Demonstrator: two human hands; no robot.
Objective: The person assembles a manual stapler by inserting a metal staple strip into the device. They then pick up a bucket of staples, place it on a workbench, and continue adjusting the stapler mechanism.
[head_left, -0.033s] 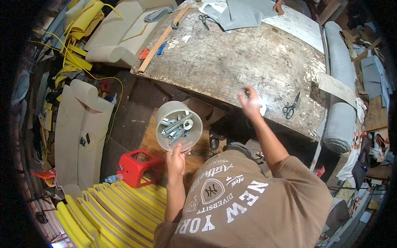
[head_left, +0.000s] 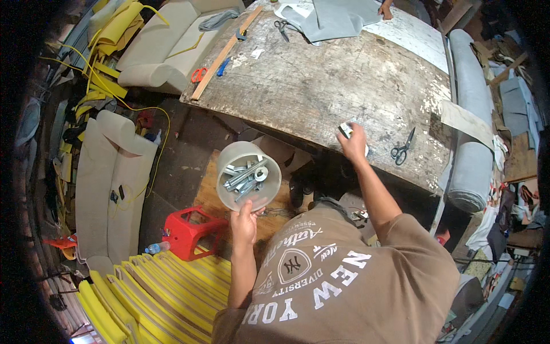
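My left hand [head_left: 245, 225] grips the lower side of a whitish translucent bucket [head_left: 232, 198], tilted so that its inside shows. In the bucket lie several silvery metal strips [head_left: 245, 175] and a small white ring-shaped piece [head_left: 261, 174]. At the near edge of the worktable [head_left: 321, 86], my right hand [head_left: 354, 143] is closed on a small white and dark object [head_left: 345, 130]; its kind is not clear. Part of something pale shows under that hand. To its right lie black scissors [head_left: 403, 148].
Orange-handled scissors [head_left: 199, 75], a blue tool [head_left: 223, 67] and a wooden strip [head_left: 226, 54] lie at the table's left. Another person's hand [head_left: 385, 10] rests near grey fabric [head_left: 344, 23]. A red stool [head_left: 192, 232] stands beside yellow foam pieces [head_left: 166, 286]; a fabric roll [head_left: 470, 126] flanks the table.
My right hand, spread and blurred before, has closed on the small white and dark object over the table edge. My left hand and the bucket have hardly moved.
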